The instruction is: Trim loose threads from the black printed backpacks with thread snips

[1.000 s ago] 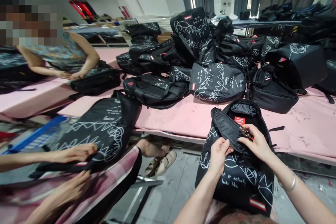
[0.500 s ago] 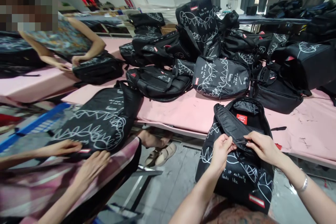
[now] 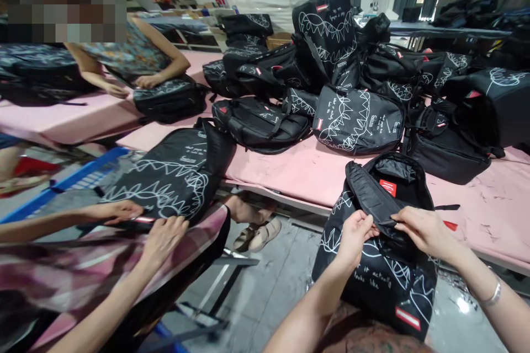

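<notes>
A black backpack [image 3: 372, 270] with white scribbled lines leans from my lap against the table edge, its top unzipped and folded open. My left hand [image 3: 356, 236] pinches the edge of the opened flap on the left. Opposite it, my right hand [image 3: 422, 229] pinches the same flap edge, with fingers pressed together. Between them the dark inner lining [image 3: 375, 198] of the flap shows. A red tag [image 3: 388, 188] sits inside the opening. Near the bottom of the backpack is a red and white label [image 3: 408, 318].
Several similar black backpacks [image 3: 360, 118] are heaped on the pink-covered table [image 3: 285, 174]. At left, a co-worker's hands [image 3: 165, 237] work on another backpack [image 3: 165, 176]. Farther back, a second person [image 3: 136, 60] handles a bag. A blue plastic basket [image 3: 70, 182] stands at left.
The view has turned slightly left, so the scene sits farther right. My hands keep their pinch on the flap edge. The co-worker's hands have shifted on the neighbouring backpack.
</notes>
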`<action>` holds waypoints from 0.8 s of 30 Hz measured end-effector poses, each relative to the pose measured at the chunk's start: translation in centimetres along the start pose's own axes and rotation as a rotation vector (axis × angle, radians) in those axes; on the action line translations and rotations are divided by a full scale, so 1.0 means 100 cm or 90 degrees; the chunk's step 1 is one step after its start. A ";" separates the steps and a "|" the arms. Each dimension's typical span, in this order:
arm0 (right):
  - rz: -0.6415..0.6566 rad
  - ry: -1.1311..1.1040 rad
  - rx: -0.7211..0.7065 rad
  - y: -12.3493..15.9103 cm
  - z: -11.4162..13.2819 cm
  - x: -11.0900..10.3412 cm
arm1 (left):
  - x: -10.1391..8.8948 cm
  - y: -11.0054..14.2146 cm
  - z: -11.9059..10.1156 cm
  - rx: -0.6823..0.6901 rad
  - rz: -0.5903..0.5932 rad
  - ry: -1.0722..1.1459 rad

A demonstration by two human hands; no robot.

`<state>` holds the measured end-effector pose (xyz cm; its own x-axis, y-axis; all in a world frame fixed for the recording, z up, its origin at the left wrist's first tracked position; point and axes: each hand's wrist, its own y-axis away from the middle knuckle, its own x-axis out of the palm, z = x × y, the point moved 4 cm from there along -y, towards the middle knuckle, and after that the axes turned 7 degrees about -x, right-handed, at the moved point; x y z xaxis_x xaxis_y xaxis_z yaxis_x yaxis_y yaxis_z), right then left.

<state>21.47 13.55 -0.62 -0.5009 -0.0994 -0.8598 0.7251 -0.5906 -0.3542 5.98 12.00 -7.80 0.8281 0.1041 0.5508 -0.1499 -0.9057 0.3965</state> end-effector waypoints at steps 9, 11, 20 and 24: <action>-0.108 -0.022 0.058 0.021 0.015 0.040 | -0.005 -0.002 0.001 0.049 -0.004 -0.070; -0.122 -0.046 0.073 0.021 0.017 0.045 | -0.008 -0.002 -0.003 0.077 -0.010 -0.108; -0.137 -0.287 0.192 0.023 0.001 0.035 | -0.005 -0.015 -0.098 0.670 0.093 -0.874; -0.213 -0.494 0.345 0.028 -0.023 0.027 | 0.011 -0.035 -0.113 0.560 0.173 -0.945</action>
<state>23.24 13.49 -4.75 -0.9495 -0.2419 -0.1999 0.2740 -0.9496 -0.1524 1.33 19.96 -0.31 0.6557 -0.0517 -0.7532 -0.4599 -0.8186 -0.3441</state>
